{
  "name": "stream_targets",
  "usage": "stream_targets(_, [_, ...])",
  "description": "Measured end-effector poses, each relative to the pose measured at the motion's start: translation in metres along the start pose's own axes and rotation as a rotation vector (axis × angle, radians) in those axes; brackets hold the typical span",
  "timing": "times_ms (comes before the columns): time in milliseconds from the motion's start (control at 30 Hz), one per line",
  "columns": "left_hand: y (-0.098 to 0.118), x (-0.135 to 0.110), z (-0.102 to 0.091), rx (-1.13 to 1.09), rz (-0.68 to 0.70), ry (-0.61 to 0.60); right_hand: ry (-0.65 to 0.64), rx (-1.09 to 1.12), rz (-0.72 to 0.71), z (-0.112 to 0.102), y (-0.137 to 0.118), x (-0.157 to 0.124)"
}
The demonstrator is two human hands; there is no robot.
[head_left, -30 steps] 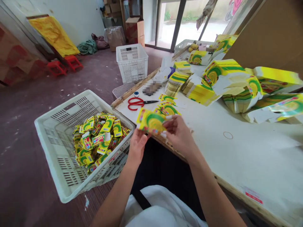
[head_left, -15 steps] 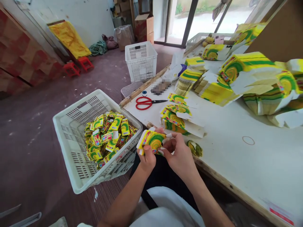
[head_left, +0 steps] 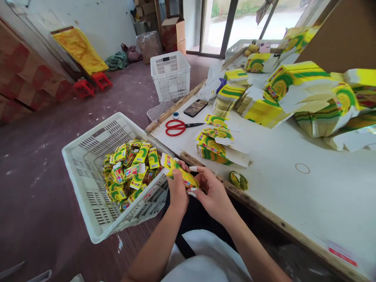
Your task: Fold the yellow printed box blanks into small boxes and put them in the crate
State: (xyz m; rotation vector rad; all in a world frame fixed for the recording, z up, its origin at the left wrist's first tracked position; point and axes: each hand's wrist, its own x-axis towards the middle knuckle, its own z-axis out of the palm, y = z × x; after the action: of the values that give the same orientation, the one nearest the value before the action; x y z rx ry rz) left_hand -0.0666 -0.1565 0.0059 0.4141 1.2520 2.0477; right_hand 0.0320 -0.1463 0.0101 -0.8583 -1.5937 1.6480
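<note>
A white worktable [head_left: 273, 188] fills the right side; at its left edge stands a white plastic crate [head_left: 76, 188] holding a heap of small yellow packs [head_left: 129, 172]. Two bare forearms reach forward and converge above the person's lap. The right hand [head_left: 213, 192], fingers curled, has thumb and fingertips at the right end of a yellow-and-green carton [head_left: 186, 177]; the left hand [head_left: 178, 194] grips it, thumb on top, fingers behind, the carton slanting down rightward beside the crate's rim
</note>
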Motion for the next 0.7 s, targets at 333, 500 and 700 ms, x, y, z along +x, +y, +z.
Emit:
stream_targets(333, [-0.009, 0.0, -0.018, 0.171, 0.037, -0.087, 0.178, -0.404, -0.31, -0.024, -0.011, 0.005])
stream_targets(500, [0.038, 0.015, -0.03, 0.225, 0.135, -0.182, 0.151, -0.683, -0.488, -0.043, -0.024, 0.0])
stream_targets(700, [0.066, 0.005, -0.027, 1.024, 0.162, -0.701, 0.152, -0.855, -0.746, -0.035, -0.03, -0.007])
